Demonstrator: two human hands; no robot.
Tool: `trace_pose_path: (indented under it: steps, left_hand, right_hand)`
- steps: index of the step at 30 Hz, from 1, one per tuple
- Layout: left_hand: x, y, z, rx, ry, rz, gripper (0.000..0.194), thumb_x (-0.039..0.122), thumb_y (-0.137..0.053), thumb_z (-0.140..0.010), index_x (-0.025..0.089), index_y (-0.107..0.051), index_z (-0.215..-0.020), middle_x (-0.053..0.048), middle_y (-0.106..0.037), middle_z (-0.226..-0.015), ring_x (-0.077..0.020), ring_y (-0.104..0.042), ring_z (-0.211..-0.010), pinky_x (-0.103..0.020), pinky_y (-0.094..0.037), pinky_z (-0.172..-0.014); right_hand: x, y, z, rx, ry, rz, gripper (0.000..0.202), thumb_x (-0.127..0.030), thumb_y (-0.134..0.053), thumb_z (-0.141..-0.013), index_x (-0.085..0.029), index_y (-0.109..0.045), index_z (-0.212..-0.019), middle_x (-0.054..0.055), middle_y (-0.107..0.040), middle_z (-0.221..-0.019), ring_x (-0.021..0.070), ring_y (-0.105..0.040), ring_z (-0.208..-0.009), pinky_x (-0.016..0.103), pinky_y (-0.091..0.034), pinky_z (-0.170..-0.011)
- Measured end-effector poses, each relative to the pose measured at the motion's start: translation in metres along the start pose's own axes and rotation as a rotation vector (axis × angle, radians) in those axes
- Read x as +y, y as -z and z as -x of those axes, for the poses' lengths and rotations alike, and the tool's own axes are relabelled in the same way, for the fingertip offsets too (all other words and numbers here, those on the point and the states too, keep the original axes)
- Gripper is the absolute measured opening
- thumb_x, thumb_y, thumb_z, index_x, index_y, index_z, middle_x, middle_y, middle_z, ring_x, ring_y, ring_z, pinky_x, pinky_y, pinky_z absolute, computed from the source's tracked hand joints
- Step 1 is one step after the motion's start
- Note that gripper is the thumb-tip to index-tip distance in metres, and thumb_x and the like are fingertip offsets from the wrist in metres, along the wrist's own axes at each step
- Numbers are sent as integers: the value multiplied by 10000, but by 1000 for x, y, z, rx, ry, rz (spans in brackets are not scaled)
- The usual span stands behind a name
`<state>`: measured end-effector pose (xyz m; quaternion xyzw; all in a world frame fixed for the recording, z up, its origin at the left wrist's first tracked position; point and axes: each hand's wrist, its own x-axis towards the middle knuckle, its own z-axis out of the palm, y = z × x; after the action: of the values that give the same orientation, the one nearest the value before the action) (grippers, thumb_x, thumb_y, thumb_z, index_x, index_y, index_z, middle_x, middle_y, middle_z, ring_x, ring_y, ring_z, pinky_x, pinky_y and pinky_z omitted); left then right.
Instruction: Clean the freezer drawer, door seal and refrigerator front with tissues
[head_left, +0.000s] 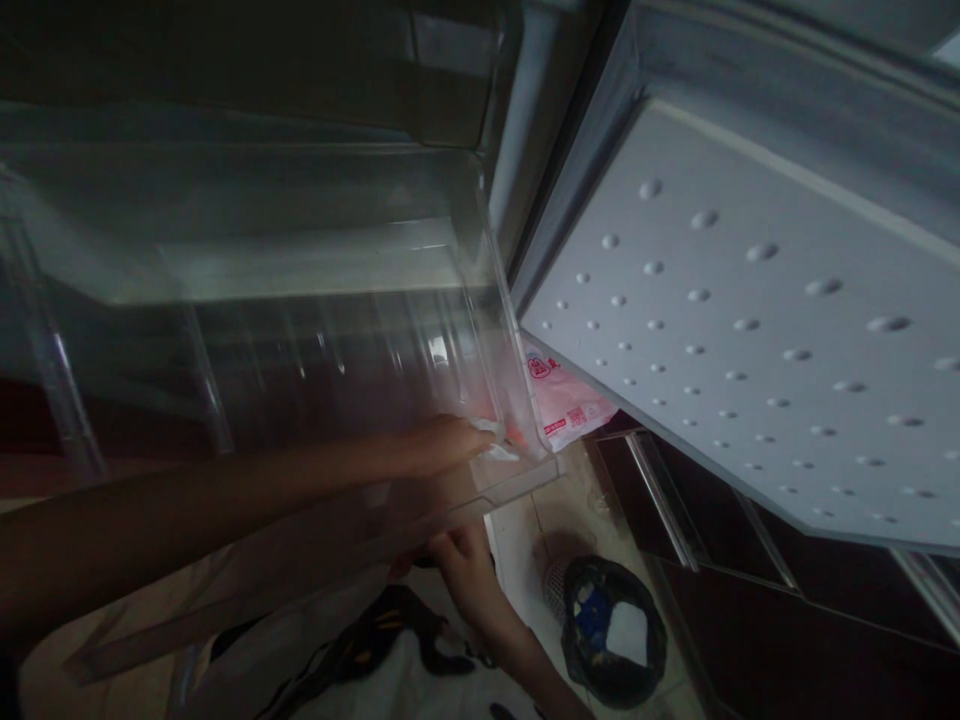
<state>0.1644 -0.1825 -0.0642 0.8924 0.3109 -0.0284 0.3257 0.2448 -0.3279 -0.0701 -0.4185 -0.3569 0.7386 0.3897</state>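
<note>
A clear plastic drawer (330, 360) is pulled out of a fridge or freezer and fills the left and middle of the head view. My left hand (446, 445) reaches into its front right corner, its fingers closed on a white cloth or tissue (496, 440) against the inner wall. Below the drawer's front edge is my right hand (465, 560), its fingers bent at the outer side of the drawer; whether they grip the edge is hard to tell in the dim light.
A white dimpled door (750, 330) stands open at the right. A pink and white plastic bag (566, 400) lies behind the drawer's corner. On the floor is a bin with a black liner (649, 650), beside dark cabinets (750, 620).
</note>
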Motion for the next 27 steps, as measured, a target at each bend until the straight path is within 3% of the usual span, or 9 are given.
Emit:
trace_pose_path:
  steps: [5, 11, 15, 21, 24, 27]
  left_hand:
    - [-4, -3, 2, 4, -54, -131, 218, 190, -458, -893, 193, -672, -850, -37, -681, -769, -161, -604, -650, -249, -352, -556]
    - [8, 7, 6, -47, 3, -127, 232, 146, -464, -871, 153, -631, -710, -35, -625, -620, -139, -541, -538, -252, -310, -512]
    - [26, 18, 15, -29, -2, -10, 305, 202, -403, -932, 161, -608, -710, -37, -649, -676, -146, -570, -604, -257, -343, -566]
    - [60, 50, 35, -108, -56, 166, 340, 215, -368, -951, 160, -601, -709, -13, -626, -664, -129, -570, -622, -262, -401, -689]
    - [56, 53, 39, -141, -86, 194, 343, 244, -353, -967, 155, -607, -754, -7, -618, -665, -117, -561, -603, -239, -395, -654]
    - [35, 43, 38, -193, -167, 152, 302, 247, -363, -967, 156, -642, -894, -20, -651, -713, -118, -563, -601, -216, -378, -589]
  right_hand:
    - [-5, -6, 1, 54, -17, -10, 298, -273, -470, -767, -185, -644, -541, 11, -590, -500, 160, -623, -604, 274, -512, -673]
    - [6, -12, -1, 17, 17, -76, 232, -194, -471, -713, -181, -666, -588, -3, -625, -535, 136, -591, -547, 255, -501, -634]
    - [5, -14, -1, 20, 16, -74, 240, -193, -460, -711, -183, -653, -569, 3, -631, -545, 142, -599, -560, 262, -498, -643]
    - [8, -14, -1, 39, -9, -122, 176, -236, -508, -716, -180, -650, -629, 1, -636, -551, 145, -594, -537, 270, -496, -619]
    - [12, -12, -2, 52, 20, -124, 168, -204, -506, -717, -173, -648, -632, -1, -629, -547, 138, -596, -538, 257, -491, -617]
    - [14, -10, -2, 62, 37, -148, 162, -250, -533, -739, -168, -652, -665, -6, -625, -551, 135, -589, -527, 254, -487, -595]
